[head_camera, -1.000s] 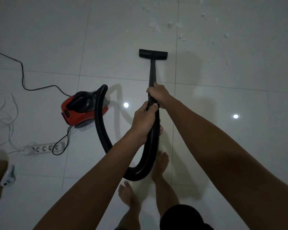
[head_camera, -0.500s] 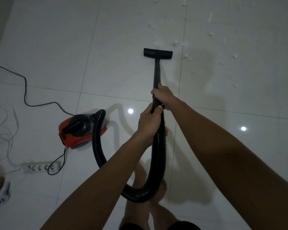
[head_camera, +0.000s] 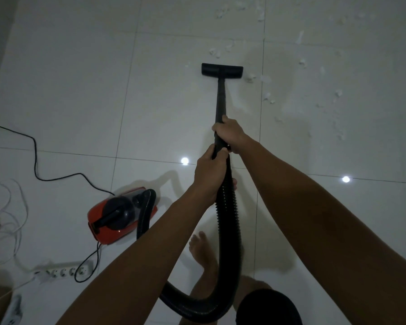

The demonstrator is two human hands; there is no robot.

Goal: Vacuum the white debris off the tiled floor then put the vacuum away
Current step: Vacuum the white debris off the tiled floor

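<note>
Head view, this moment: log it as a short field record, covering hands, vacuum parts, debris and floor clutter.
left hand: grips the hose top
right hand: grips the wand
floor nozzle: flat on tiled floor
white debris: scattered beyond and right of nozzle
vacuum body: red, on floor at left
hose: loops back to body
power strip: lower left

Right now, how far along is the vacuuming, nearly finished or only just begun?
Early, it seems. The tiles near the red vacuum body look free of debris. In hand: the right hand and left hand hold the wand and hose, and the floor nozzle sits at the edge of the mess. Left: white debris lies scattered beyond and right of the nozzle, and the vacuum is not yet put away.
</note>
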